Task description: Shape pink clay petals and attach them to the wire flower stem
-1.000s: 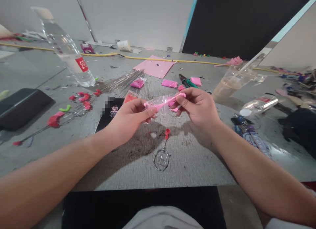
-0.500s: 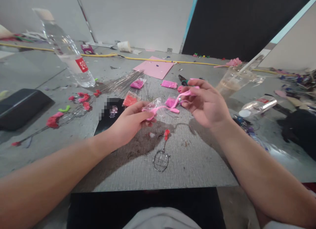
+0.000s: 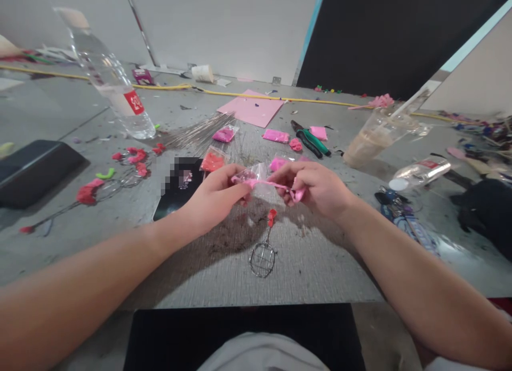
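A strand of pink clay (image 3: 276, 185) stretches between my two hands over the middle of the table. My left hand (image 3: 218, 192) pinches its left end together with a clear plastic bag (image 3: 262, 172). The fingers of my right hand (image 3: 314, 187) are closed on the other end, where a thicker pink piece hangs. Below the hands a small wire frame (image 3: 262, 259) with a round lattice lies flat, red clay (image 3: 272, 217) at its top. Packets of red clay (image 3: 213, 160) and pink clay (image 3: 276, 136) lie just beyond the hands.
Green-handled pliers (image 3: 312, 140) lie beyond my right hand, near a cup of brown drink (image 3: 366, 142). At left are an upright water bottle (image 3: 116, 94), red clay pieces on wire and a black case (image 3: 38, 174). A phone (image 3: 180, 187) lies by my left hand; a bottle (image 3: 420, 172) at right.
My right hand has moved down and left, closer to my left hand. The pink strand between them is shorter and lower. The pliers now show fully.
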The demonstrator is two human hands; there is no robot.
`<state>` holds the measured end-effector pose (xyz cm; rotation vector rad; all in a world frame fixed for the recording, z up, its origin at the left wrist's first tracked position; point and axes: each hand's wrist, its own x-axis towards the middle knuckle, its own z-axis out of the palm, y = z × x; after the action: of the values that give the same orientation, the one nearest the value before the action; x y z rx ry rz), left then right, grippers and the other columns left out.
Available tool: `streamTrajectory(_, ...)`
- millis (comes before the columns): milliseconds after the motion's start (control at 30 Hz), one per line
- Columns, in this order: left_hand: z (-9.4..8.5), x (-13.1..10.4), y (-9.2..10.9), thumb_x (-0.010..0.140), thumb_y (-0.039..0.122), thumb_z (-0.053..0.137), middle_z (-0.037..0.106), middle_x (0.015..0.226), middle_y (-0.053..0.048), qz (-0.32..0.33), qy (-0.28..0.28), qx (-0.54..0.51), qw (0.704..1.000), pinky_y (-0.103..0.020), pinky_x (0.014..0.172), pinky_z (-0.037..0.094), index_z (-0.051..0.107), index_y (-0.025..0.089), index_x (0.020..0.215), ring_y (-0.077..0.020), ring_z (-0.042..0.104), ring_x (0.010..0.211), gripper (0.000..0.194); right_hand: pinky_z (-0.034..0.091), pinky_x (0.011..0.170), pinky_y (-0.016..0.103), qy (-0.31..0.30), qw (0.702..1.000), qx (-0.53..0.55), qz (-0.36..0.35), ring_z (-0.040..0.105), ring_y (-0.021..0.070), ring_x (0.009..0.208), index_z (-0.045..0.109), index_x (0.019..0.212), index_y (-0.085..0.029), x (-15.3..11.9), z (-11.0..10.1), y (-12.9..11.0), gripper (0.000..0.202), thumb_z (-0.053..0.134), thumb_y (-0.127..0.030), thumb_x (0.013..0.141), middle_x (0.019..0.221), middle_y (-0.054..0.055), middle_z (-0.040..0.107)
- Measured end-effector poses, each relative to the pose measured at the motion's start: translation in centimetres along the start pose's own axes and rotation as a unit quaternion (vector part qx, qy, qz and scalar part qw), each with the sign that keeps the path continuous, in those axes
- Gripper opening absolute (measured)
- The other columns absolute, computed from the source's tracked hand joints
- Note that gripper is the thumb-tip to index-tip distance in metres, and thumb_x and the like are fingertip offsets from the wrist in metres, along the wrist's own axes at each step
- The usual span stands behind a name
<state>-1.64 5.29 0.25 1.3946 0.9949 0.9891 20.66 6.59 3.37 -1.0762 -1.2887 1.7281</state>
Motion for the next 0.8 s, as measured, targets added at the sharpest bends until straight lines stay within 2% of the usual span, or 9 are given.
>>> streamTrajectory(100, 0.1, -0.3, 0.2, 0.087, 0.027, 0.07, 0.063, 0.072, 0.001, 0.002, 0.002, 0.043, 0.999, -0.03, 0.063, 0.044, 0.066, 0.022, 0.093, -0.0159, 0.059, 0.067, 0.008, 0.028, 0.042, 0.025, 0.008, 0.999, 0.047, 0.001, 0.035, 0.0121, 0.05, 0.072, 0.067, -0.014, 0.0, 0.0, 0.0, 0.023, 0.053, -0.017, 0.055, 0.053, 0.002, 0.046)
streamTrajectory(200, 0.2, -0.5, 0.2, 0.083, 0.027, 0.073, 0.066, 0.075, -0.001, 0.002, 0.003, 0.045, 0.999, -0.031, 0.063, 0.046, 0.069, 0.023, 0.098, -0.0181, 0.061, 0.068, 0.015, 0.019, 0.041, 0.024, 0.02, 0.998, 0.061, 0.019, 0.027, 0.0109, 0.048, 0.067, 0.061, -0.017, -0.1, 0.3, -0.1, 0.014, 0.056, -0.025, 0.063, 0.051, -0.001, 0.037)
streamTrajectory(300, 0.2, -0.5, 0.0, 0.085, 0.029, 0.072, 0.066, 0.076, -0.001, 0.0, -0.008, 0.041, 0.999, -0.031, 0.064, 0.048, 0.068, 0.024, 0.101, -0.0182, 0.061, 0.069, 0.017, 0.015, 0.04, 0.024, 0.048, 0.997, 0.042, 0.031, 0.026, 0.0106, 0.048, 0.059, 0.058, -0.02, -0.1, 0.7, 0.1, 0.036, 0.06, -0.047, 0.081, 0.051, -0.002, 0.036)
streamTrajectory(367, 0.1, -0.4, -0.1, 0.087, 0.03, 0.072, 0.065, 0.077, 0.0, 0.001, -0.012, 0.043, 0.999, -0.032, 0.067, 0.049, 0.066, 0.024, 0.102, -0.0177, 0.06, 0.071, 0.017, 0.016, 0.039, 0.023, 0.047, 0.999, 0.017, 0.019, 0.026, 0.009, 0.046, 0.054, 0.058, -0.021, -0.1, 0.9, 0.2, 0.046, 0.07, -0.058, 0.081, 0.051, -0.004, 0.036)
streamTrajectory(433, 0.1, -0.4, -0.1, 0.089, 0.032, 0.072, 0.064, 0.078, 0.001, 0.0, -0.011, 0.047, 0.999, -0.032, 0.07, 0.049, 0.065, 0.024, 0.103, -0.017, 0.06, 0.072, 0.018, 0.02, 0.039, 0.021, 0.036, 0.999, -0.015, 0.002, 0.027, 0.0076, 0.046, 0.053, 0.063, -0.021, -0.2, 0.9, 0.4, 0.046, 0.084, -0.054, 0.073, 0.051, -0.007, 0.037)
streamTrajectory(500, 0.0, -0.4, 0.0, 0.09, 0.034, 0.071, 0.064, 0.079, 0.001, 0.001, -0.007, 0.054, 0.999, -0.032, 0.072, 0.05, 0.065, 0.024, 0.104, -0.0166, 0.06, 0.073, 0.019, 0.027, 0.039, 0.021, 0.031, 0.998, -0.053, -0.012, 0.032, 0.0076, 0.047, 0.061, 0.075, -0.022, -0.3, 0.9, 0.4, 0.043, 0.092, -0.05, 0.067, 0.053, -0.009, 0.041)
streamTrajectory(600, 0.1, -0.4, 0.0, 0.091, 0.037, 0.071, 0.063, 0.078, 0.0, 0.005, 0.001, 0.06, 0.998, -0.032, 0.071, 0.051, 0.065, 0.022, 0.105, -0.0166, 0.06, 0.073, 0.022, 0.033, 0.04, 0.022, 0.028, 0.987, -0.155, -0.027, 0.04, 0.0081, 0.046, 0.071, 0.086, -0.021, -0.6, 0.8, 0.3, 0.036, 0.088, -0.051, 0.074, 0.055, -0.007, 0.048)
streamTrajectory(700, 0.2, -0.4, 0.1, 0.092, 0.041, 0.071, 0.062, 0.079, 0.0, 0.011, 0.004, 0.044, 0.999, -0.032, 0.07, 0.051, 0.064, 0.021, 0.105, -0.0167, 0.06, 0.074, 0.024, 0.032, 0.042, 0.024, 0.039, 0.964, -0.26, -0.038, 0.042, 0.0077, 0.043, 0.073, 0.079, -0.019, -0.8, 0.6, 0.0, 0.028, 0.079, -0.046, 0.084, 0.051, -0.005, 0.049)
streamTrajectory(800, 0.3, -0.3, 0.1, 0.092, 0.039, 0.071, 0.061, 0.08, 0.0, 0.014, 0.014, 0.018, 1.0, -0.031, 0.07, 0.052, 0.064, 0.021, 0.1, -0.0158, 0.059, 0.074, 0.021, 0.03, 0.041, 0.025, 0.085, 0.97, -0.22, -0.067, 0.041, 0.0083, 0.044, 0.069, 0.075, -0.02, -1.0, 0.1, -0.7, 0.023, 0.079, -0.038, 0.082, 0.051, -0.005, 0.047)
